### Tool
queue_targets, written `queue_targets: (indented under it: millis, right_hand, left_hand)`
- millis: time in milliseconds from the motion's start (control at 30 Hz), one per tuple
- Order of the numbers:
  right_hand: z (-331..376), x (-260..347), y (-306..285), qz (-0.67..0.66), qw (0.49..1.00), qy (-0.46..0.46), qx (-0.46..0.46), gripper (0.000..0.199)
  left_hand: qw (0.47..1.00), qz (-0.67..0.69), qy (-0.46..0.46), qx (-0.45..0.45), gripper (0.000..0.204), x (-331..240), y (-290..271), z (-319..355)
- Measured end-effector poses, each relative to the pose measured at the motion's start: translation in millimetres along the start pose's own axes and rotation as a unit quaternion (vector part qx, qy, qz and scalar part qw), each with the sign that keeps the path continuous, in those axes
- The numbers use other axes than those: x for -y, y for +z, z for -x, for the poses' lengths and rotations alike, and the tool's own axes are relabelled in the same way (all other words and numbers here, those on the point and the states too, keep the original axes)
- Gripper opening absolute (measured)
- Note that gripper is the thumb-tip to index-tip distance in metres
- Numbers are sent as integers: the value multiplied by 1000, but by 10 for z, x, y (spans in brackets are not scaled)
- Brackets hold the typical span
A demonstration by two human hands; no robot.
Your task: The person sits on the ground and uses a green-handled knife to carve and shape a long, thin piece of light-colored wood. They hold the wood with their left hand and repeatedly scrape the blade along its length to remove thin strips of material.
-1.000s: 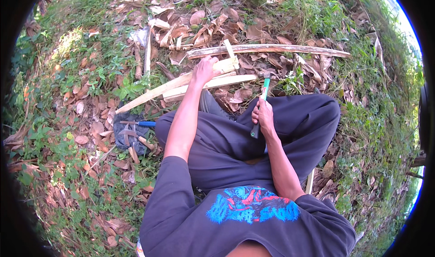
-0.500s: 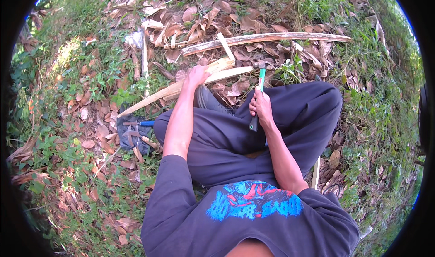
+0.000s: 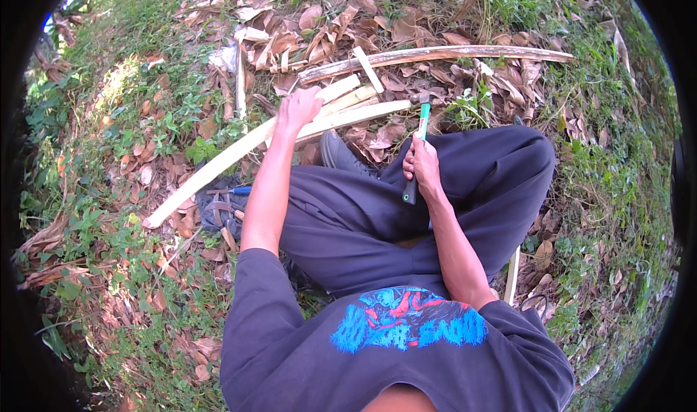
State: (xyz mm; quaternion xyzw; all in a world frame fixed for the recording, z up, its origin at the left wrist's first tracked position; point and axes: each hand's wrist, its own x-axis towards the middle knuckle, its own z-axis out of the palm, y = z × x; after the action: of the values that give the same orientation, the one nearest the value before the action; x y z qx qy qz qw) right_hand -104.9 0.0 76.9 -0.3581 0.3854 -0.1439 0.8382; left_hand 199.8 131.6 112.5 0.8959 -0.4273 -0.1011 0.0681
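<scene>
My left hand is closed around a long pale wooden strip, which slants from the leaves at lower left up past my fingers. Beneath and beside it lie more split wood pieces, partly covered by the strip and my hand. In my right hand is a hammer with a green and black handle, gripped at mid-handle. Its head points away from me, close to the right end of the split pieces. A short wooden stick lies just beyond.
A long bark-edged wood strip lies across the leaves farther off. At left, a dark bag sits beside a blue-handled tool. My shoe and crossed legs are close to the wood. Another strip is behind my right knee.
My left hand has moved left and slightly away from me. The strip under it now reaches farther to the lower left, uncovering more of the pieces below. The right hand still grips the hammer.
</scene>
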Motion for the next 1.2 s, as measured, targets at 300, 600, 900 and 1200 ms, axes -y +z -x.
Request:
queue_targets:
  millis: [300, 600, 900, 1200]
  right_hand:
    - [-14, -4, -5, 5, 1000, 2, 2, 36]
    - [-57, 10, -29, 0, 1000, 9, 2, 38]
    - [-75, 15, -62, 23, 1000, -4, -7, 34]
    - [34, 17, 9, 82, 996, -12, -15, 33]
  left_hand:
    - [995, 59, 31, -76, 31, 113, 1021, 4]
    - [994, 95, -17, -58, 42, 85, 1071, -15]
    - [994, 97, 26, -48, 29, -304, 796, -68]
    - [995, 72, -50, 44, 56, -77, 1201, 12]
